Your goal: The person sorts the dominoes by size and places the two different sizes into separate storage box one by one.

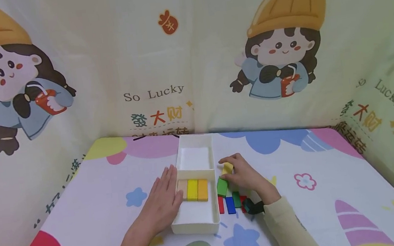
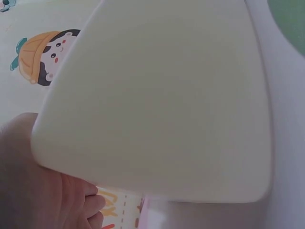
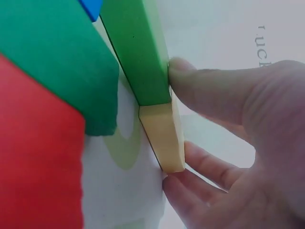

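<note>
A white two-compartment box (image 1: 196,229) lies before me. In its near compartment a tan block (image 1: 182,187), a yellow block (image 1: 192,190) and an orange block (image 1: 202,190) sit side by side. My left hand (image 1: 160,201) rests along the box's left edge, fingers straight. Right of the box, my right hand (image 1: 248,177) curls its thumb and fingers about a pale yellow block (image 1: 227,168). That block abuts the end of a light green block (image 3: 136,52). In the right wrist view the thumb (image 3: 209,90) lies against the green block's side, fingertips by the pale block's far end.
Nearer me, right of the box, lie a red block (image 1: 221,205), a blue block (image 1: 230,205), a dark green block (image 1: 236,199) and another red block (image 1: 242,200) partly behind the wrist strap. A printed cloth (image 1: 321,206) covers the table; a patterned curtain (image 1: 210,77) hangs behind.
</note>
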{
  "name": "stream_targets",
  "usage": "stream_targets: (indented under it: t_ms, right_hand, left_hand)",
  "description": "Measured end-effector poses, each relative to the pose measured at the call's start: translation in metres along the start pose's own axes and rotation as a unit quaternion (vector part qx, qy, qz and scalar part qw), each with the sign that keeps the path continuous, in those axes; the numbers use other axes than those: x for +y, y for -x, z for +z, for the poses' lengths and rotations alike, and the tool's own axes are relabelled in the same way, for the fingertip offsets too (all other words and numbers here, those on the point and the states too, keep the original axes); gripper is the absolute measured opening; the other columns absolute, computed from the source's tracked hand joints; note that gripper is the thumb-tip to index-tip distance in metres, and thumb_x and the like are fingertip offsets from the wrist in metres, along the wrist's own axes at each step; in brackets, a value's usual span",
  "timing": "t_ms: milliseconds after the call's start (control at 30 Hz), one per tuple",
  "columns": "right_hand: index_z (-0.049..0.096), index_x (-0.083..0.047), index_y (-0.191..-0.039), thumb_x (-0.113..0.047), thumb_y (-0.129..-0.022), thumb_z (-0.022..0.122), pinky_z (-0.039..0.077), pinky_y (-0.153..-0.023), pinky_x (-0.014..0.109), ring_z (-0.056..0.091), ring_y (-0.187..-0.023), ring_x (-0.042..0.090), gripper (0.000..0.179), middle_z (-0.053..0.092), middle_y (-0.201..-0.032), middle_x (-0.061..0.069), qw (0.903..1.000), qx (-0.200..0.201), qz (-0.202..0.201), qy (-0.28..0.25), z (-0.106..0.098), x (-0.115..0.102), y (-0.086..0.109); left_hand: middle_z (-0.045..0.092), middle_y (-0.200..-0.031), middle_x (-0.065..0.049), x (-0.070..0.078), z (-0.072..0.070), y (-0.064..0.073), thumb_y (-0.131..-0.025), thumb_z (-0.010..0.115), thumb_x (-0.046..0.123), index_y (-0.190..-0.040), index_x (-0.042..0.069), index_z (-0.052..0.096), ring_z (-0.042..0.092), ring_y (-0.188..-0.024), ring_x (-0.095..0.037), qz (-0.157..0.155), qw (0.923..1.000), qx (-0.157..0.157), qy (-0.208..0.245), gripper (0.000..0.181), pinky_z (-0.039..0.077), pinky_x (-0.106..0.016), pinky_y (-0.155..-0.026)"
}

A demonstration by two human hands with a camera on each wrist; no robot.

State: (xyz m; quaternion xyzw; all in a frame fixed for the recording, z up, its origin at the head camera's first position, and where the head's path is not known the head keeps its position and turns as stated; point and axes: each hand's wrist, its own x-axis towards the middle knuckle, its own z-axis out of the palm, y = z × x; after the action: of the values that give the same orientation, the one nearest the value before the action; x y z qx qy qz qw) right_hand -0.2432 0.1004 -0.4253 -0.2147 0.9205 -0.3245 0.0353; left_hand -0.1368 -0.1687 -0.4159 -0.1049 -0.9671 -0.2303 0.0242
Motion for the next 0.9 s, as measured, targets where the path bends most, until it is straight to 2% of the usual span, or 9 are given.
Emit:
stream_targets:
  t_ms: [100,233,433,567,733,900]
  right_hand:
    - [0.065,-0.01,-0.126,-0.017,-0.091,0.071,0.047,-0.089,0.041,0.049,-0.108,0.028,0.037,0.051,-0.123,0.019,0.9998,0.002,-0.019,0.008,0.0,0.003,0.001]
    - [0.069,-0.011,-0.121,-0.014,-0.093,0.069,0.048,-0.097,0.049,0.049,-0.116,0.032,0.028,0.051,-0.125,0.019,0.9997,0.002,-0.024,0.01,0.001,0.005,0.001]
    - [0.074,-0.01,-0.113,-0.011,-0.093,0.067,0.05,-0.098,0.048,0.054,-0.11,0.029,0.021,0.057,-0.121,0.015,0.9995,0.011,-0.005,0.028,-0.001,0.008,0.001]
    - [0.074,-0.012,-0.114,-0.012,-0.093,0.067,0.052,-0.097,0.045,0.056,-0.107,0.026,0.022,0.06,-0.121,0.011,0.9993,0.016,0.008,0.034,-0.003,0.009,0.001]
    - [0.074,-0.015,-0.114,-0.02,-0.091,0.071,0.052,-0.101,0.048,0.057,-0.114,0.026,0.024,0.061,-0.127,0.008,0.9994,0.0,0.027,0.022,-0.006,0.011,0.003]
    - [0.071,-0.012,-0.116,-0.021,-0.088,0.075,0.049,-0.104,0.051,0.056,-0.119,0.029,0.03,0.061,-0.131,0.01,0.9997,-0.006,0.016,0.018,-0.01,0.012,0.007]
  left_hand:
    - [0.009,-0.168,-0.011,0.001,0.0,-0.001,-0.104,0.043,0.033,-0.159,0.003,0.007,0.007,-0.156,-0.031,0.0,1.0,-0.001,-0.003,0.072,0.013,-0.054,-0.125]
    - [0.012,-0.167,-0.013,0.001,0.001,0.0,-0.103,0.043,0.033,-0.159,0.002,0.01,0.01,-0.155,-0.032,0.002,1.0,0.008,-0.002,0.071,0.015,-0.055,-0.124]
    - [0.012,-0.167,-0.012,0.002,0.002,0.001,-0.103,0.044,0.033,-0.159,0.003,0.01,0.01,-0.155,-0.032,-0.001,1.0,0.007,-0.003,0.072,0.015,-0.055,-0.124]
    - [0.011,-0.168,-0.012,0.001,0.001,0.0,-0.103,0.043,0.033,-0.159,0.003,0.009,0.009,-0.156,-0.032,-0.001,1.0,0.005,0.0,0.072,0.014,-0.055,-0.124]
    - [0.009,-0.168,-0.011,0.001,0.001,0.0,-0.104,0.043,0.034,-0.159,0.004,0.007,0.007,-0.156,-0.031,-0.01,0.9999,-0.006,0.001,0.073,0.013,-0.054,-0.125]
    - [0.009,-0.168,-0.011,0.0,0.001,0.0,-0.104,0.042,0.034,-0.159,0.004,0.006,0.007,-0.156,-0.031,-0.006,1.0,-0.004,0.001,0.072,0.013,-0.054,-0.125]
